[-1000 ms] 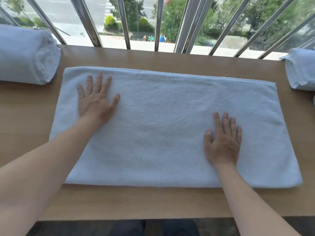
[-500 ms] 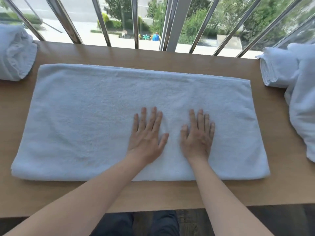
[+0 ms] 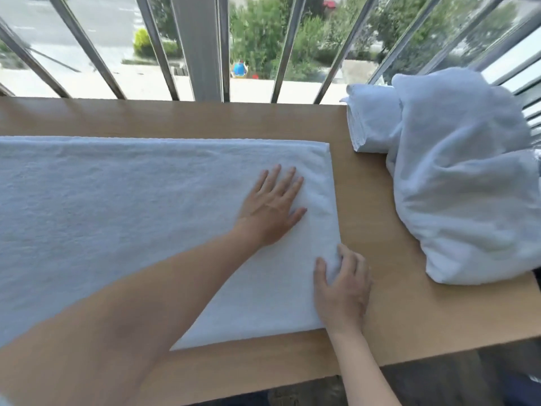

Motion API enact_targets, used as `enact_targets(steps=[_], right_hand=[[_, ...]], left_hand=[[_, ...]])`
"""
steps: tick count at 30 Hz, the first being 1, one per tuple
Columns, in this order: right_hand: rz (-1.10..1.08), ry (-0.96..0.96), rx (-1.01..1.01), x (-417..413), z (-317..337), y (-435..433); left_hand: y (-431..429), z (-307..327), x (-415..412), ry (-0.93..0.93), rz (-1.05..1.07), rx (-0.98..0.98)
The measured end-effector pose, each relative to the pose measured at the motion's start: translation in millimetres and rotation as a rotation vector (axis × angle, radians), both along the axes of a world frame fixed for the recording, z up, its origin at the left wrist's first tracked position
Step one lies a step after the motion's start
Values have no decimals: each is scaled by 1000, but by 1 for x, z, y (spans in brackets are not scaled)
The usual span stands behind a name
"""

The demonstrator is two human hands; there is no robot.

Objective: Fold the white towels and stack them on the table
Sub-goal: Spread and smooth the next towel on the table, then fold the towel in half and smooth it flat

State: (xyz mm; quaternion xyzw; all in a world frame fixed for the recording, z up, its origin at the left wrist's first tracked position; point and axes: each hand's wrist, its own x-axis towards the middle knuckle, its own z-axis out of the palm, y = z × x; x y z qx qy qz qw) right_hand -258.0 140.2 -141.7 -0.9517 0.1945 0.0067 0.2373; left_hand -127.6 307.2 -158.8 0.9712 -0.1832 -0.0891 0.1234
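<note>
Head view: a nubby white terry towel (image 3: 131,215) lies flat as a long rectangle, running left to right on the wooden surface (image 3: 380,218), its short end toward a crumpled towel heap (image 3: 456,186). The left hand (image 3: 272,206) presses it, fingers spread; the right hand (image 3: 342,285) pinches its right edge.

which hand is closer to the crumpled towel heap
Right. The right hand grips the edge of the spread towel that faces the crumpled towel heap; the left hand lies flat on that towel, farther away.
</note>
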Motion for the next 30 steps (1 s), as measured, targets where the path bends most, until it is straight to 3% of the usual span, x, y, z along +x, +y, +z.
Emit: enact_targets(steps=[4,7,11,14,20,25,30], right_hand=[[-52,126,172,15,7,-27],[2,187,341,24,12,-33],[-31,220,826,32,28,-34],[36,369,1133,39,42,-29],[170,583,1298,66,58,0],[214,629,1315,75,64,39],[297,700,1354,76,74,91]], left_hand=[[-33,6,36,-98,176,-198],[-50,10,59,-54,293,-333],[-61,21,82,96,390,-395],[-57,31,92,201,425,-430],[-41,53,99,381,488,-515],[0,70,95,297,522,-569],[75,91,74,262,662,-750]])
